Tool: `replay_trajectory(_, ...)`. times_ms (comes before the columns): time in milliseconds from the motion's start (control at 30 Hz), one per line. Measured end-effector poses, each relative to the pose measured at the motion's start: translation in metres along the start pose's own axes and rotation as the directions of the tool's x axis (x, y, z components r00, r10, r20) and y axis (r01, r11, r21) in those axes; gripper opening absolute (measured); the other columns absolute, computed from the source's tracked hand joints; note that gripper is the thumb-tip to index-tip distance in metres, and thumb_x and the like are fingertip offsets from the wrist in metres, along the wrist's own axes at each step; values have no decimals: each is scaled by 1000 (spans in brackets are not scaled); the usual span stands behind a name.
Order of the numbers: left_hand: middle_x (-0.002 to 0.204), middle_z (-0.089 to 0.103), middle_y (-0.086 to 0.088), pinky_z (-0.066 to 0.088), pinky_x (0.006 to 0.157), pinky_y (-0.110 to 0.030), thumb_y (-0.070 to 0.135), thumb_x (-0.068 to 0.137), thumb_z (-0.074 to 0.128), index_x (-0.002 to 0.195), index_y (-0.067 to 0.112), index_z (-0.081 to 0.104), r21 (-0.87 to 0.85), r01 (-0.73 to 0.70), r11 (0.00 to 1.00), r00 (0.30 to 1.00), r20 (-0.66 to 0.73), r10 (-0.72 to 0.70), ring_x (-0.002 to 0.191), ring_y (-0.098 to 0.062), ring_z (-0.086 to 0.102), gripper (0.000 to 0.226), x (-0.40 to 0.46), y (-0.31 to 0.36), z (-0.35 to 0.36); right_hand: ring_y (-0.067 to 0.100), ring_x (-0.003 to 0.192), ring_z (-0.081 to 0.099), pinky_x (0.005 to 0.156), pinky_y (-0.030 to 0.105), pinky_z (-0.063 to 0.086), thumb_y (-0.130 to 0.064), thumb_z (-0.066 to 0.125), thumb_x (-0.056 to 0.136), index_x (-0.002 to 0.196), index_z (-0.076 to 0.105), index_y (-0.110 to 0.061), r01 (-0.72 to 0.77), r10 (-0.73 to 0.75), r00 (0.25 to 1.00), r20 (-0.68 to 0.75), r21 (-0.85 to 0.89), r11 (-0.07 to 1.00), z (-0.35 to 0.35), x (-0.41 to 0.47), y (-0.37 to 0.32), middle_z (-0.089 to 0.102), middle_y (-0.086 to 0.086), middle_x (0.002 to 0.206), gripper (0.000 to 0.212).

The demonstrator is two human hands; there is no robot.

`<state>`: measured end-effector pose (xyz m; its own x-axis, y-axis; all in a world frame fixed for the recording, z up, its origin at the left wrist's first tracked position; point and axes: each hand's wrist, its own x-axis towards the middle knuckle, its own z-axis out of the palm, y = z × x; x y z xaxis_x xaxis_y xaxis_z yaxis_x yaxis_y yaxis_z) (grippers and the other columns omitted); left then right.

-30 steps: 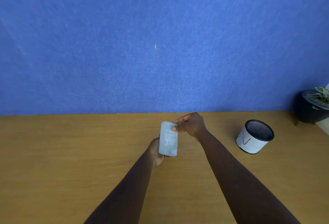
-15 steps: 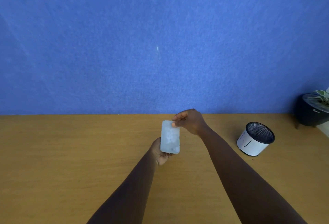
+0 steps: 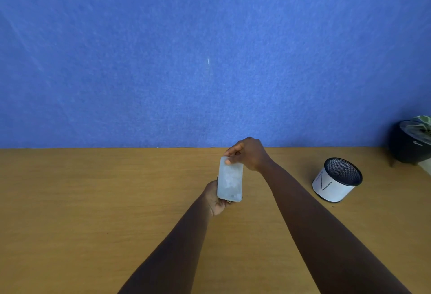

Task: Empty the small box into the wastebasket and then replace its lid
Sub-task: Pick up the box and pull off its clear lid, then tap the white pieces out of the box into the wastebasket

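— Two hands are seen above the wooden table [image 3: 93, 200]. What is held between them?

— A small box [image 3: 229, 181], pale and translucent with rounded corners, is held up over the table's middle, its broad face turned toward the camera. Whether the lid is on cannot be told apart from the box body.

— How is it gripped?

— The lower end is clasped from behind by the left hand [image 3: 215, 198], whose fingers are curled around the box's bottom edge. The top end is pinched by the right hand [image 3: 247, 153], with the thumb pressed on the near face and the other fingers closed over the far side.

— And where is the wastebasket found?

— The wastebasket [image 3: 337, 179] is set on the table to the right, well apart from the box. It is a round bin with a black mesh rim and a white sheet wrapped around its wall, marked with dark lines. Its inside appears dark; contents cannot be made out.

— What else is shown?

— A black plant pot [image 3: 405, 144] with green leaves is placed at the far right edge, and a blue wall [image 3: 210, 48] is seen behind the table.
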<state>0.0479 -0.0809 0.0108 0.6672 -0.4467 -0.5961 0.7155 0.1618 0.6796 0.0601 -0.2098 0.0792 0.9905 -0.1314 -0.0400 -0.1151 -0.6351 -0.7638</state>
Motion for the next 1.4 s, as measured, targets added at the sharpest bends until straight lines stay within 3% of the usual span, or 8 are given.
replay_trajectory(300, 39, 61, -2, 39, 34, -14, 8, 97, 35, 72, 8, 54, -136, -9, 991, 999, -55, 1, 41, -17, 57, 32, 1, 2, -7, -6, 77, 58, 63, 4, 43, -12, 77, 72, 93, 74, -7, 9, -14, 1000, 25, 167, 986, -12, -1, -9, 73, 7, 100, 21)
replay_trajectory(467, 39, 63, -1, 46, 33, -13, 11, 97, 40, 73, 9, 56, -300, -50, 953, 995, -95, 22, 32, -13, 61, 29, -1, 6, -12, 6, 84, 65, 78, 22, 52, -12, 74, 75, 83, 75, -18, 4, -54, 988, 145, 324, 946, -28, -7, -15, 74, -2, 90, 10)
replay_trajectory(600, 40, 65, -1, 47, 34, -14, 11, 98, 40, 74, 9, 57, -386, -92, 918, 993, -103, 57, 32, -12, 62, 29, -1, 16, -17, -3, 71, 68, 60, 10, 53, -5, 70, 78, 77, 74, -22, -14, -81, 974, 210, 417, 909, -41, -12, -6, 75, -14, 71, 17)
replay_trajectory(767, 44, 66, -5, 46, 31, -13, 14, 100, 34, 75, 9, 55, -431, -159, 888, 983, -157, 100, 31, -13, 61, 33, -1, 24, -27, 1, 70, 67, 64, 14, 53, -1, 68, 78, 71, 76, -23, -59, -64, 968, 243, 465, 883, -57, -19, 17, 76, -10, 71, 25)
replay_trajectory(900, 76, 56, -9, 49, 36, -17, 18, 101, 33, 77, 9, 55, -435, -206, 877, 970, -209, 124, 50, -20, 62, 33, 1, 32, -33, -1, 56, 60, 53, 10, 47, 0, 71, 75, 64, 76, -24, -105, 12, 971, 239, 381, 919, -58, -25, 39, 73, -12, 60, 27)
replay_trajectory(1100, 77, 53, -10, 51, 33, -19, 19, 101, 34, 76, 8, 54, -444, -230, 866, 966, -213, 148, 32, -16, 62, 33, 2, 40, -32, -1, 72, 61, 66, -2, 43, -1, 79, 66, 75, 76, -8, -66, 44, 941, 337, 55, 996, -26, -37, 63, 67, -8, 74, 12)
replay_trajectory(1267, 78, 54, -11, 51, 32, -20, 19, 100, 34, 78, 8, 55, -425, -221, 878, 966, -219, 138, 32, -16, 63, 32, 4, 36, -33, 3, 86, 56, 83, 13, 42, -3, 82, 62, 82, 76, -4, -49, 78, 925, 371, -88, 995, -2, -49, 80, 60, -15, 80, 20)
replay_trajectory(1400, 79, 55, -12, 52, 35, -21, 18, 101, 34, 80, 9, 55, -412, -213, 886, 966, -223, 129, 34, -18, 64, 31, 6, 31, -35, 5, 90, 52, 75, 7, 38, -4, 83, 60, 81, 77, -9, -37, 115, 919, 376, -209, 977, 11, -57, 95, 55, -17, 81, 23)
